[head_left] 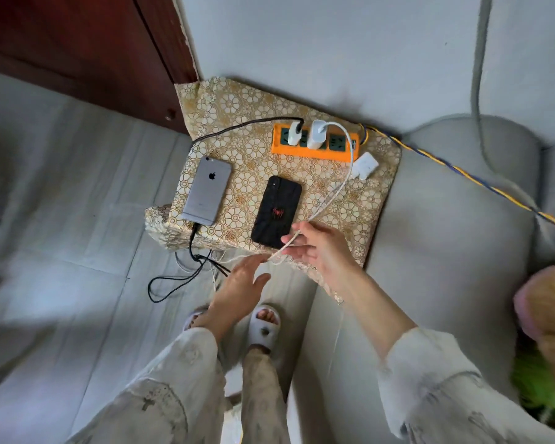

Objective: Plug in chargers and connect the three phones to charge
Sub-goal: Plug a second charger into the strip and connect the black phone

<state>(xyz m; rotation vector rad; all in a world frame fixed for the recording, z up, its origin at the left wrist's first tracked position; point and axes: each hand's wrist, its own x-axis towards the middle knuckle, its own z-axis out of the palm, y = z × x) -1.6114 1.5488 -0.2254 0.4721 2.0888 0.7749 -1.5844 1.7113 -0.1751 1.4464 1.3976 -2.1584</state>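
Nearest to me, the person's left hand [242,283] hangs over the grey floor just off the near edge of the small table, fingers spread and loose, holding nothing, its fingertips close to the thin white charging cable [335,190]. The right hand [314,248] is over the table's near edge, thumb and forefinger pinched on that white cable; whether the plug end sits in this grip I cannot tell, as it is blurred.

On the gold floral-patterned cloth covering the table [350,206], the black phone with a red spider mark [277,211] lies back-up at the near edge, just beside the right hand's fingertips. The silver phone with a logo on its back [207,190] lies back-up near the left edge, with a black braided cable [193,241] plugged into its near end and drooping in loops to the floor.

Farther back, a loose white charger block [364,165] rests near the right edge. Along the far edge sits the orange power strip [314,142], with two white adapters standing in it: the black cable runs into the left one, the white cable into the right.
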